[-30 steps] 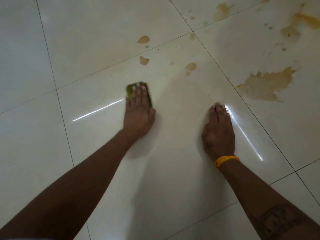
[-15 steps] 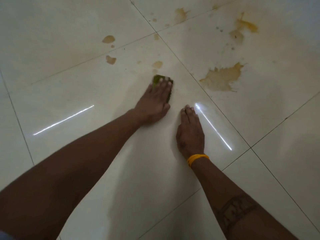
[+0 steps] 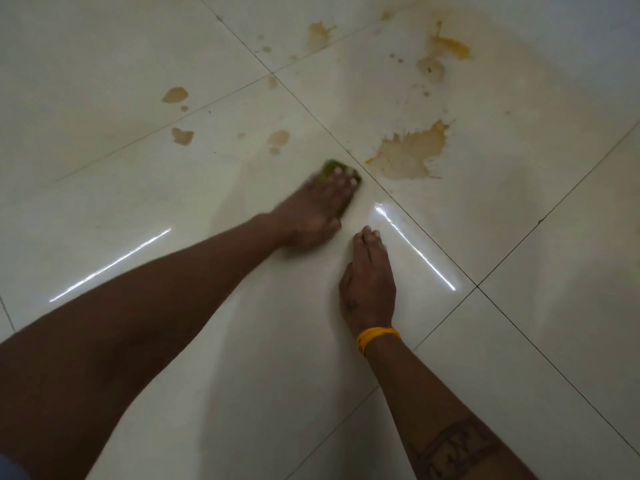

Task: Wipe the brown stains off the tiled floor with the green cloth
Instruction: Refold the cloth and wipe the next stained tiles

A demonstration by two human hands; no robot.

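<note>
The left hand (image 3: 313, 211) presses the green cloth (image 3: 90, 167) flat-fingered onto the tiled floor (image 3: 173, 341), just left of the large brown stain (image 3: 410, 152). The right hand (image 3: 369, 282) rests flat below that stain, fingers straight, holding nothing.

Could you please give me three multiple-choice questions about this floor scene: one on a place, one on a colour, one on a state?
1. Where is the green cloth?
A. Under the left hand
B. Under the right hand
C. Lying alone on the large stain

2. What colour is the wristband on the right wrist?
A. Blue
B. Yellow-orange
C. White

3. How is the right hand?
A. Gripping the cloth
B. Raised in the air
C. Flat on the floor, fingers straight

Answers: 1 A, green edges show past the left fingertips. 2 B, the band is plainly yellow-orange. 3 C, the palm lies on the tile and holds nothing.
</note>
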